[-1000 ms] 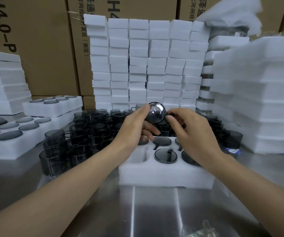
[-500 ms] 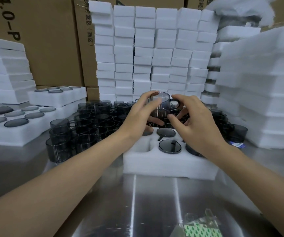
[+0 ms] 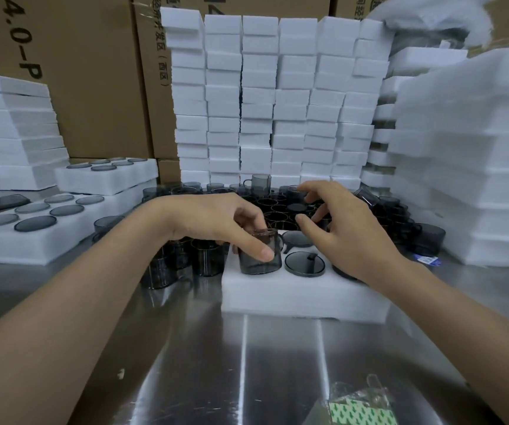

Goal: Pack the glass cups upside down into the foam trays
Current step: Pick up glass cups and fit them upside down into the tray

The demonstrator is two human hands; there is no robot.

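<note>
A white foam tray [image 3: 302, 294] lies on the steel table in front of me. My left hand [image 3: 222, 222] grips a smoky grey glass cup [image 3: 258, 259] from above, with the cup standing partway in the tray's near-left hole. Two more cups [image 3: 303, 263] sit in the tray with their round bases up. My right hand [image 3: 342, 228] hovers over the tray's right side, fingers spread and holding nothing. Behind the tray stands a crowd of loose grey cups [image 3: 277, 207].
Filled foam trays [image 3: 63, 222] are stacked at the left. Tall piles of foam blocks [image 3: 271, 96] and foam sheets [image 3: 467, 154] wall the back and right, with cardboard boxes behind. More loose cups [image 3: 179, 262] stand left of the tray. A plastic bag [image 3: 357, 406] lies near the front edge.
Both hands held the cup up over the loose cups before. Now my left hand has brought it down into the tray's near-left hole, and my right hand has let go.
</note>
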